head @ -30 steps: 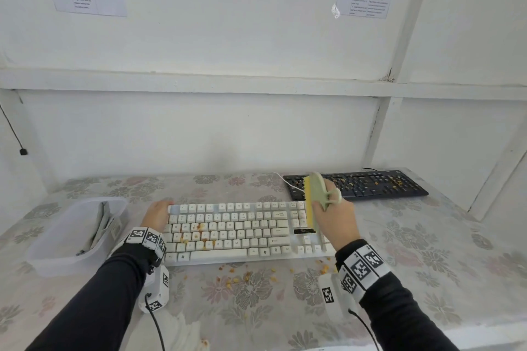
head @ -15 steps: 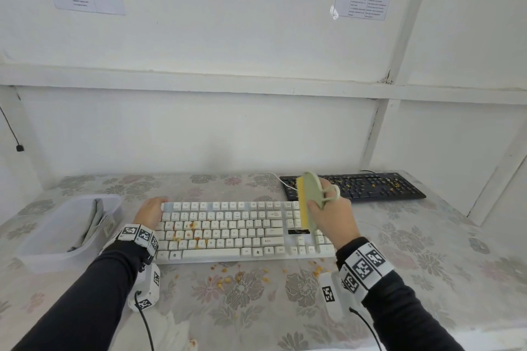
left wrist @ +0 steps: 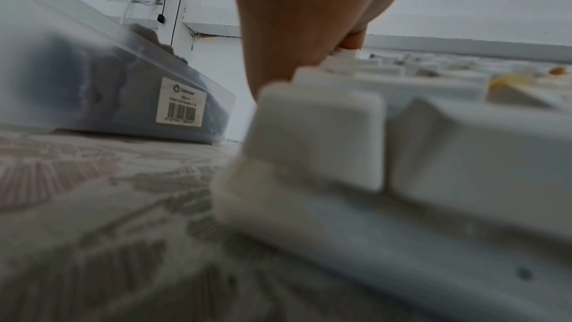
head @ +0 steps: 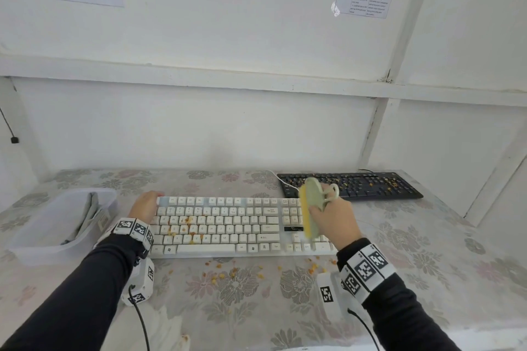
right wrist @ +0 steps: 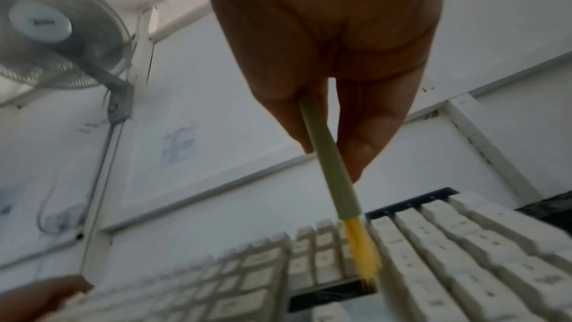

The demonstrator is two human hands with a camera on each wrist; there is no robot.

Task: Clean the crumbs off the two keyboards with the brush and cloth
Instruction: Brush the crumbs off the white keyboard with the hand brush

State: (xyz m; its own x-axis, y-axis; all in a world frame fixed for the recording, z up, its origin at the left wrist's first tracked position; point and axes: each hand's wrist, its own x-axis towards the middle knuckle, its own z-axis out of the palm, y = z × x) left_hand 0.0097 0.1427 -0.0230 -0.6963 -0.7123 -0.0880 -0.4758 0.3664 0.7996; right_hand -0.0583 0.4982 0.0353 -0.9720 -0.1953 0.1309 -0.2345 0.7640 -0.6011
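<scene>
Right hand gripped brush, bristles on white keyboard beside its numpad. Left hand lay flat, steadying the far-left corner. Risk: fast strokes flinging crumbs toward black keyboard beyond the right hand.

The head camera is looking forward and down over the desk. The left wrist camera is sitting low, very near the white keyboard end; the right wrist camera is looking up along it. All are sharing that keyboard.
</scene>
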